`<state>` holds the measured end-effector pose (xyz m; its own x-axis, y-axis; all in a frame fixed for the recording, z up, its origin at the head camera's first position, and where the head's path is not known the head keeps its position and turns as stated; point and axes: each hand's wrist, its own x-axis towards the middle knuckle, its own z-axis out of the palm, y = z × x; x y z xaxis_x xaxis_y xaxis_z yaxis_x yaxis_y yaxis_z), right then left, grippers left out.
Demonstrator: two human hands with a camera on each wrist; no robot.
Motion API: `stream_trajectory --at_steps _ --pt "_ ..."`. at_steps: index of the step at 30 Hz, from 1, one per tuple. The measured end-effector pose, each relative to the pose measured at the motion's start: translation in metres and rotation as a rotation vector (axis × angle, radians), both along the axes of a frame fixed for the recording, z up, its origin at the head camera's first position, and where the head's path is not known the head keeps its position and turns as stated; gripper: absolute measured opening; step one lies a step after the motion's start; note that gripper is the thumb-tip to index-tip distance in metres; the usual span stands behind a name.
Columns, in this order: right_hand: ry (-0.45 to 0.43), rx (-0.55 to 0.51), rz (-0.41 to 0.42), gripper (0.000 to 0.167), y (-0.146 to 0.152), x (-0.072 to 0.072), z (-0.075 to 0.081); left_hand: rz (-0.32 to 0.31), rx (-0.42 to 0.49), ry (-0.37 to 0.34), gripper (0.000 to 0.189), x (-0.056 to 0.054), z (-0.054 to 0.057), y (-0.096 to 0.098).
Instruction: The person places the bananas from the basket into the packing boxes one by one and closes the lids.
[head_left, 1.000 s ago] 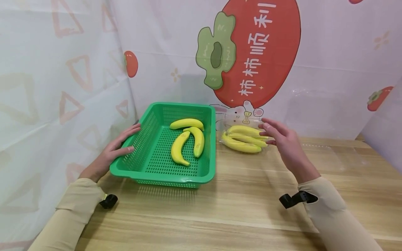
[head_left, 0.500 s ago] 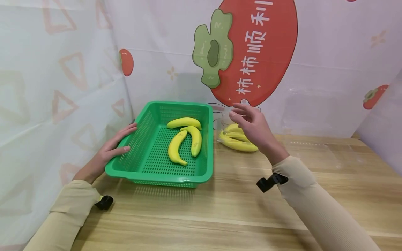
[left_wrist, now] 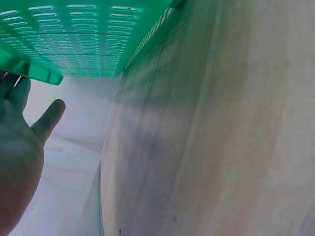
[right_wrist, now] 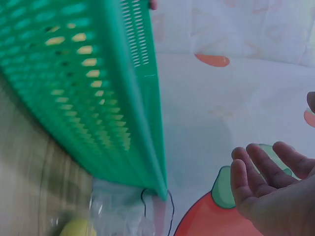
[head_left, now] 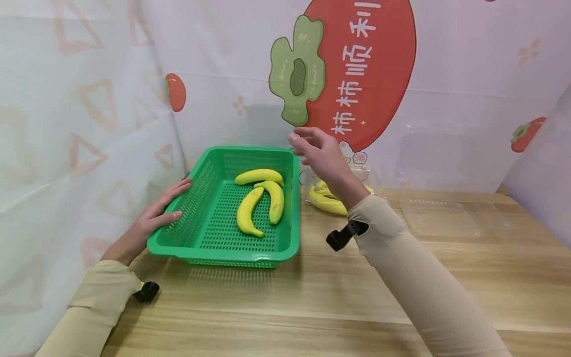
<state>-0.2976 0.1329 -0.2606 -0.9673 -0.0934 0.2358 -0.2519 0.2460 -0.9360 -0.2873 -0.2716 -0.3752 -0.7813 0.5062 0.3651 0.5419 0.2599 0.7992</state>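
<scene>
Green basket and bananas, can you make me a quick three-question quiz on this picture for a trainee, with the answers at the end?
1. How many bananas lie inside the green basket?
2. True or false: the right hand is holding nothing.
3. Which hand touches the basket?
a) only the left hand
b) only the right hand
c) neither hand

Key:
1. Three.
2. True; its fingers are apart from the basket and bananas.
3. a; its fingers rest on the rim.
</scene>
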Motion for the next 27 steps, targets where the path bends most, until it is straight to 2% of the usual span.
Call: stream_trajectory --at_steps 6,11,16,27 --pt "-0.031 -0.087 0.006 0.049 -0.021 -0.011 0.008 -0.008 0.005 -0.008 0.062 -0.004 -0.004 0.003" --pt "-0.051 -0.135 0.029 0.048 -0.044 -0.021 0.008 -0.008 0.006 -0.003 0.063 -0.005 -0.007 0.002" --pt "-0.091 -0.165 0.022 0.047 -0.068 -0.029 0.004 0.003 0.0 -0.004 0.063 -0.002 -0.007 0.001" --pt "-0.149 -0.17 -0.003 0.049 -0.1 -0.031 -0.017 0.007 -0.003 0.001 0.063 -0.002 -0.002 -0.001"
